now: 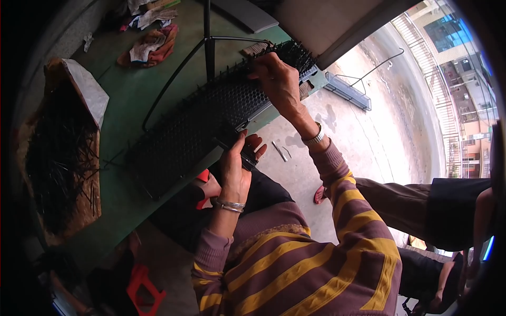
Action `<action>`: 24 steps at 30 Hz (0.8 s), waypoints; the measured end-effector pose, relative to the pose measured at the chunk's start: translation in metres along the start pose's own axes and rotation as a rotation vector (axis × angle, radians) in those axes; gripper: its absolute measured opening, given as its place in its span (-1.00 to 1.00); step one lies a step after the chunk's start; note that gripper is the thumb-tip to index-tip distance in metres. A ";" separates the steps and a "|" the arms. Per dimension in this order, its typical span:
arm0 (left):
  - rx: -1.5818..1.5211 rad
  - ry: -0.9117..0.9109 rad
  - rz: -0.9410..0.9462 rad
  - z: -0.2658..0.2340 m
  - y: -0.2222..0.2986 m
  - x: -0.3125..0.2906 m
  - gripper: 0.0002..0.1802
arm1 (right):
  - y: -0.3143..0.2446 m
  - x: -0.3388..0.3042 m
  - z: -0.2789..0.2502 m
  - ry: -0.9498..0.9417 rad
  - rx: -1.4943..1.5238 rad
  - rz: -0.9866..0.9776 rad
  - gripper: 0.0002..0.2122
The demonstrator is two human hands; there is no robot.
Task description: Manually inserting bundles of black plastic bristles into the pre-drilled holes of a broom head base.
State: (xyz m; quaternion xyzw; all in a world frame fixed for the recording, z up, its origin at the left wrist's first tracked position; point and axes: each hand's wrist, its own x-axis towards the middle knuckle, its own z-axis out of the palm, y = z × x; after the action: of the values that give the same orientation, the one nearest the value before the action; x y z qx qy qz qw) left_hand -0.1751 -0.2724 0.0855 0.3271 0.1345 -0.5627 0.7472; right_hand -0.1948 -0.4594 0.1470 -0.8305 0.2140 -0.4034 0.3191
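Note:
On the green table lies a long black panel (211, 110) with a honeycomb of small holes, set at a slant. Thin dark sticks (298, 55) bristle along its far edge and right end. Over the panel's right part, my right hand (279, 81) is closed in a pinch; whatever its fingertips hold is too dark to make out. By the panel's near edge my left hand (234, 166) is curled around a small bundle of black sticks (249, 157), some partly hidden by the fingers.
An open cardboard box (97, 158) full of black sticks stands at the left. Behind the panel rises a black metal stand (209, 52). Gloves and cloths (153, 47) lie farther back. Another person's legs (395, 208) are at the right, a red stool (142, 289) below.

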 end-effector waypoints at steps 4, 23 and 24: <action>0.007 0.034 -0.004 0.007 0.001 -0.004 -0.79 | 0.005 -0.002 -0.003 -0.010 -0.023 -0.020 -0.94; 0.064 0.099 -0.008 0.004 0.002 -0.009 -0.80 | 0.011 0.007 0.013 -0.141 -0.410 -0.150 -0.97; 0.065 0.083 0.006 0.005 0.002 -0.009 -0.79 | 0.015 0.010 0.016 -0.141 -0.411 -0.149 -0.97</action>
State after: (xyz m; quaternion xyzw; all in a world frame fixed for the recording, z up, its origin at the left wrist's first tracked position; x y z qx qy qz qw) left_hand -0.1771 -0.2681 0.0952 0.3747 0.1463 -0.5503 0.7317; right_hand -0.1776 -0.4699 0.1344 -0.9176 0.2069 -0.3149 0.1266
